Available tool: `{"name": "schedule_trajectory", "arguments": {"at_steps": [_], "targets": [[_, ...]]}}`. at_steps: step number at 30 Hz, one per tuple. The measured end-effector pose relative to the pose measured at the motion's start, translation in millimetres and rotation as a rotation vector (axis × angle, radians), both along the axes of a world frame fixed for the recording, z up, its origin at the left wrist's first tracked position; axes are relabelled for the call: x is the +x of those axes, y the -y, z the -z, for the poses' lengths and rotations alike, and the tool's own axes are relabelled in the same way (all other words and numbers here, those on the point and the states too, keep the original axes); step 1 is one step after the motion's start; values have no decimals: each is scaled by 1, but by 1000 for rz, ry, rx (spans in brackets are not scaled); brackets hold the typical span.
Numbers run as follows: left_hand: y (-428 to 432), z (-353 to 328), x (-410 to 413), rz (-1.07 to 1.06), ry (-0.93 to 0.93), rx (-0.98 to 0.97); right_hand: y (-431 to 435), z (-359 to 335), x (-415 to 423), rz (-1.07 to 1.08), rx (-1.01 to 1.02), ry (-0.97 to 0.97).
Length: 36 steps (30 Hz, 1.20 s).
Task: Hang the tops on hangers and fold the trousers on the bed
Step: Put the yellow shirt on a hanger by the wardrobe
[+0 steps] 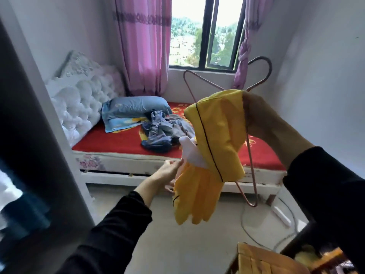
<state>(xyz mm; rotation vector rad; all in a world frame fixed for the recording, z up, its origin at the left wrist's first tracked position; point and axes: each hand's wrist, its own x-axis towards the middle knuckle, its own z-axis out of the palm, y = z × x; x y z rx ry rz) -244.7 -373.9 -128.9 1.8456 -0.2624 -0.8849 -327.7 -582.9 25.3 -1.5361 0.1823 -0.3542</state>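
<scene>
The one view sits at the person's head. The person stands on the floor beside the bed [110, 141], and the view faces forward and somewhat down across it toward the window [205, 36]. The wide lens bends straight lines near the edges. The left hand [167, 171] and the right hand [262, 117], which grips a hanger [252, 175], reach up from the bottom edge, close to the lens. The bed lies farther off, the window farthest.

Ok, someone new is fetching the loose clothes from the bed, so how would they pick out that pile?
Start at the bed with the red cover under the window. Beside the smooth blue pillow at the headboard end lies the pile: grey-blue and crumpled, where the pillow is one smooth shape.
</scene>
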Motion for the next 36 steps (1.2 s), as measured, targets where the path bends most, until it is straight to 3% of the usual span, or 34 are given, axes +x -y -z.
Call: {"name": "schedule_trajectory", "arguments": {"at_steps": [3,6,11,14,16,18,21,26,30,36], "targets": [[-9,33,8,-132,-164,-8,-15,1,21,-21,-4,8],[-22,44,19,-133,-152,-20,-18,8,33,22,-33,-12],[-45,-4,61,-447,170,-191,-2,37,37,117,-210,-135],[-52,-43,74,-443,456,-258,8,63,34,116,-404,-235],[-44,-67,70,-366,495,-356,11,72,34,89,-413,-235],[-30,-84,65,-312,521,-375,10,66,36,88,-302,-125],[-11,-91,60,-253,505,-337,7,43,43,98,48,79],[5,-83,54,-204,469,-165,3,25,50,32,432,247],[-3,-84,53,-152,458,-100,-4,30,58,36,557,358],[-36,-103,53,-257,422,-132,-24,34,75,-31,636,414]]}}
